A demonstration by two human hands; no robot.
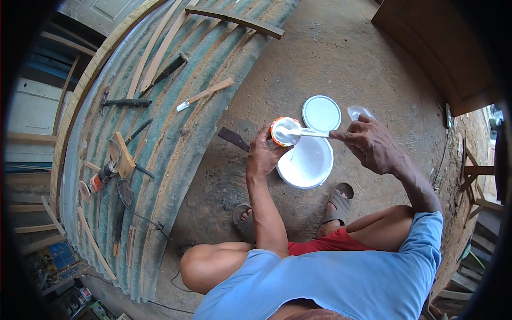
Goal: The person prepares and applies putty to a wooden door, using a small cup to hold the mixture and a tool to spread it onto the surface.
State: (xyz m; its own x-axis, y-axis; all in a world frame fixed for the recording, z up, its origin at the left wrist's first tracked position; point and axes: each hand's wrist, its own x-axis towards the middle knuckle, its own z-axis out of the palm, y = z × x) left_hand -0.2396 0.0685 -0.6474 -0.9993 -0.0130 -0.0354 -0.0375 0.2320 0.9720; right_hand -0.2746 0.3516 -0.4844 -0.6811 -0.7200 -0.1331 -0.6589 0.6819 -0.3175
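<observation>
My left hand (261, 156) is closed around a small round tub (275, 140) with an orange rim and white paste inside. In my right hand (375, 143) is a pale flat stick (316, 133), like a spatula, its far end in the paste. Below the tub a larger white bucket (308, 169) stands on the ground, its inside white. A round pale lid (321, 113) lies just beyond the bucket. Near my right fingers is a piece of clear plastic (360, 112), partly hidden by the hand. A dark flat blade-like strip (233, 138) lies left of my left hand.
At the left a corrugated sheet (176, 176) carries a hammer (126, 102), a handsaw (166, 71), an angle grinder (102, 177) with its cord, and several wood strips. A brown wooden panel (426, 48) stands at the far right. My sandalled feet (337, 205) rest on the dirt floor.
</observation>
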